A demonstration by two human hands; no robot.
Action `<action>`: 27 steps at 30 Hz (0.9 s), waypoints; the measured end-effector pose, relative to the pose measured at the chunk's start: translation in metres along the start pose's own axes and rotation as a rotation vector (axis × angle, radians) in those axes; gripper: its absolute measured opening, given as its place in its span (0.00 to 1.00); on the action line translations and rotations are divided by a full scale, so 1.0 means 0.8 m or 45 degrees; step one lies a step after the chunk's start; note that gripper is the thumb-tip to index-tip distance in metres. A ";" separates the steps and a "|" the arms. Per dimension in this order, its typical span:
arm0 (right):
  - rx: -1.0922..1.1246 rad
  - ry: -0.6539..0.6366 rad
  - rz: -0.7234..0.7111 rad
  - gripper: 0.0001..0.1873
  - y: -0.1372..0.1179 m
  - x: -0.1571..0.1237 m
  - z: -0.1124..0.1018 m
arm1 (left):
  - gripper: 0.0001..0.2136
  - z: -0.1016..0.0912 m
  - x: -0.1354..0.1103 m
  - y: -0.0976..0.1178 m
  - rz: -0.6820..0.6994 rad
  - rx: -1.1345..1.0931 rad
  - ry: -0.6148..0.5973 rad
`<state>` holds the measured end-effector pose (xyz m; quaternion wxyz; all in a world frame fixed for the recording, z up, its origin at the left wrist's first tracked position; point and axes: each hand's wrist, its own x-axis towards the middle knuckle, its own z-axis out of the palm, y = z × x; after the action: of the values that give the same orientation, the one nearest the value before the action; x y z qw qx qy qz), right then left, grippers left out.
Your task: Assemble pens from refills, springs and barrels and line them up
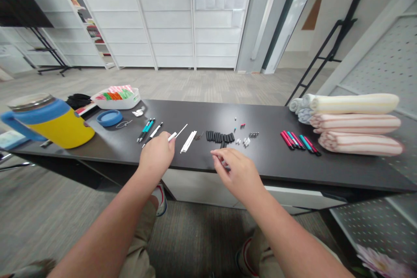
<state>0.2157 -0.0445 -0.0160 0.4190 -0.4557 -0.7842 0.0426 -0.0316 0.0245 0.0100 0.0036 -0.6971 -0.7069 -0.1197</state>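
Observation:
My left hand (158,152) is closed around a white pen barrel (172,136), and a thin white refill (181,131) sticks out of its far end. Over the table's front edge, my right hand (236,165) has its thumb and fingertips pressed together; whatever lies between them is hidden. Just beyond those fingertips are black pen grips (220,136) in a row, with a couple lying apart nearer the hand. Between the hands lie a bundle of white refills (188,142) and small dark springs (198,137). Assembled pens (146,130) in teal, black and white rest beside my left hand.
Small white parts (246,142) and metal tips (253,134) lie right of the grips. Pink and teal barrels (299,142) sit farther right, before rolled towels (358,124). At left stand a yellow mug (65,124), a blue lid (110,117) and a white basket (117,103).

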 end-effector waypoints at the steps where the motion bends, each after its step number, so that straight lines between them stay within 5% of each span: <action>1: 0.034 -0.001 0.051 0.09 0.000 0.000 0.000 | 0.15 -0.002 -0.002 0.003 0.037 -0.141 0.010; 6: 0.266 -0.016 0.341 0.14 0.002 0.003 0.001 | 0.17 -0.002 -0.025 0.038 0.340 -0.710 -0.104; 11: 0.391 0.015 0.384 0.15 0.002 0.006 0.003 | 0.13 0.010 -0.054 0.074 0.512 -0.815 -0.212; 15: 0.454 0.077 0.323 0.16 -0.001 0.006 0.001 | 0.14 0.014 -0.063 0.079 0.521 -0.822 -0.172; 21: -0.146 -0.011 0.008 0.14 0.018 0.006 -0.009 | 0.15 0.014 -0.052 0.059 0.680 -0.533 0.064; 27: -0.507 -0.130 -0.023 0.12 0.028 0.002 -0.009 | 0.15 0.026 -0.041 0.050 0.846 -0.187 0.130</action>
<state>0.2353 -0.0327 -0.0206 0.2806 -0.5196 -0.8015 -0.0939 0.0117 -0.0045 -0.0092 0.0274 -0.8807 -0.4297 -0.1973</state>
